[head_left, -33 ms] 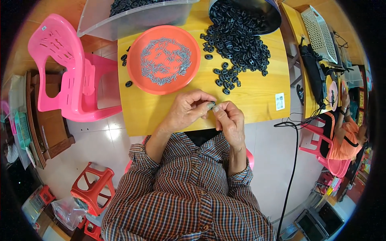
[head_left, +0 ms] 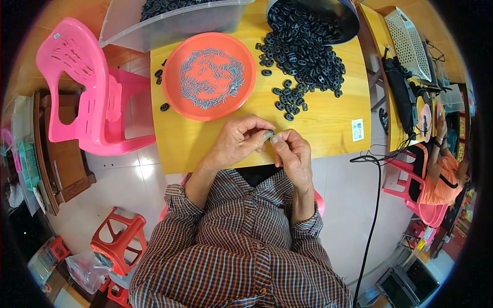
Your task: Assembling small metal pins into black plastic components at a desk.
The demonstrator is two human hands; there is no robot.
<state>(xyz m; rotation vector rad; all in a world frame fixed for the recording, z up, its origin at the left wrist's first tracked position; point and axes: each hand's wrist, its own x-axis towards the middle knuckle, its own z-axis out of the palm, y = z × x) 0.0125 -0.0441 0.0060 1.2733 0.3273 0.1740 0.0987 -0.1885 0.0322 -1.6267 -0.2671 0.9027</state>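
Observation:
My left hand (head_left: 237,139) and my right hand (head_left: 294,155) meet over the near edge of the yellow table (head_left: 328,134). Their thumbs and fingertips pinch a small black plastic piece (head_left: 270,132), mostly covered by the fingers. Whether a screw is also between the right fingertips cannot be made out. Beyond my left hand lies a round orange tray (head_left: 174,95) with many small silver screws (head_left: 205,91) spread on it. Past my right hand are loose black oval pieces with two holes (head_left: 291,97), beside a large heap of the same kind (head_left: 313,59).
A dark tub (head_left: 349,23) lies tipped at the back, the heap spilling from its mouth. A clear plastic bin (head_left: 174,25) stands back left. A pink chair (head_left: 97,102) is left of the table. Black cable (head_left: 379,205) hangs at right, where another person (head_left: 442,179) sits.
My fingertips have shifted very slightly around the black piece. Everything else stays where it was.

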